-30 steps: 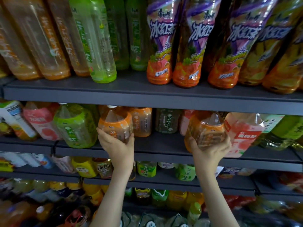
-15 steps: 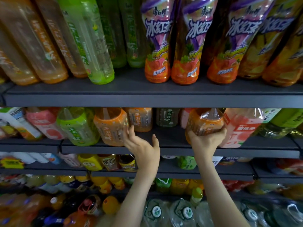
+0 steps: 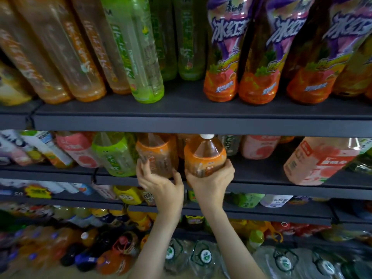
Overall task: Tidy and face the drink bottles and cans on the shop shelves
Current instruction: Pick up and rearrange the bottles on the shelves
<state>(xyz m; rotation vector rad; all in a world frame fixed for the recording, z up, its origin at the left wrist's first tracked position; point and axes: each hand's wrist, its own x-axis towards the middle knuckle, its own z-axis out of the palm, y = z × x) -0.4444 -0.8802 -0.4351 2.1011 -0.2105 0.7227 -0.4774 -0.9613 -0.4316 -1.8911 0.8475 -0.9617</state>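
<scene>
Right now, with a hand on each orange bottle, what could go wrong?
The right hand grips the white-capped orange bottle only round its base at the shelf edge; it might tip forward and fall. The left hand holds the other orange bottle close beside the green bottle, which a turn could knock askew.

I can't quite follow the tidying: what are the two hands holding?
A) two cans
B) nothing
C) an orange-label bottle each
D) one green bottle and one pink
C: the left hand grips the left orange bottle, and the right hand grips the capped orange bottle beside it.
</scene>
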